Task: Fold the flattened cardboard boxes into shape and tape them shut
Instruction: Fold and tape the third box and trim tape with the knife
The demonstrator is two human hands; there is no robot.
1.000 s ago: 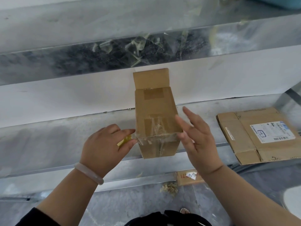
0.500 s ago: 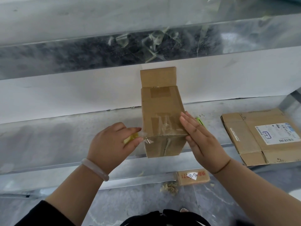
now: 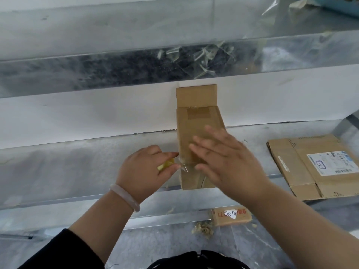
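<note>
box: small brown cardboard box (image 3: 196, 121), folded up, sits on the metal shelf (image 3: 77, 167) at its front edge, far end against the white back panel (image 3: 97, 117)
flap: one flap (image 3: 196, 95) at the far end stands open, not taped yet
tape: clear tape (image 3: 187, 166) wraps the near top edge of the box; looks wrinkled and shiny
handling: judged light, empty, thin-walled; stiff along the creases but the panels would dent under hard pressure. Taped patches are slick, bare cardboard grips fine
where to hold: best by the two side walls near the corners, or a flat palm on top to pin it; not by the loose flap
left hand: left hand (image 3: 144, 171) curls round a yellow tool (image 3: 165, 165), probably a tape cutter, thumb and forefinger pinching it. Its tip is at the box's left near corner, touching the tape end
right hand: right hand (image 3: 229, 162) is flat, fingers (image 3: 200, 151) straight and spread over the box's top face. Motion-blurred, so contact versus just above cannot be told
box vs fingers: box lies under the right fingers and just right of the left fingertips
other: flattened box (image 3: 310, 164) lies on the shelf, well apart to the right
</note>
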